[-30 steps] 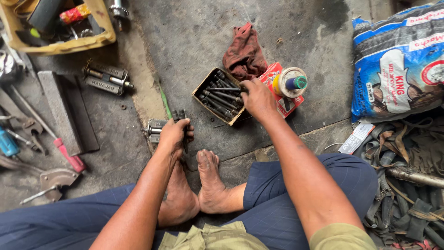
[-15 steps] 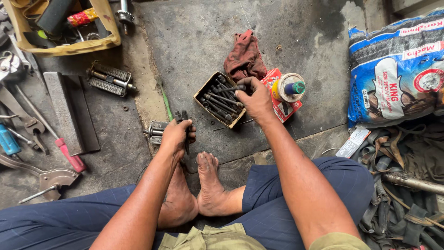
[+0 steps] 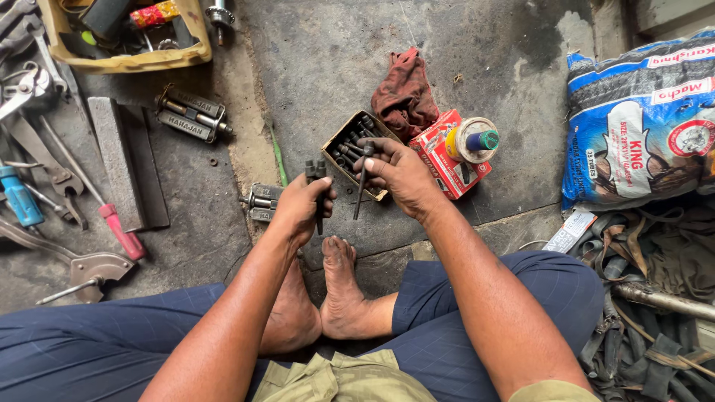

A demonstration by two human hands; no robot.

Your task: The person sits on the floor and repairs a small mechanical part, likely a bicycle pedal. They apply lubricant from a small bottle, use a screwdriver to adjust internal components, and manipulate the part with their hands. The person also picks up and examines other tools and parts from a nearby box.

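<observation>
Left hand closed around two dark bolts, heads up, shanks mostly hidden in my fist. Right hand pinches one bolt by its head, hanging just over the cardboard box on the floor. I cannot count the box's remaining bolts. One pedal lies partly hidden behind my left hand.
</observation>
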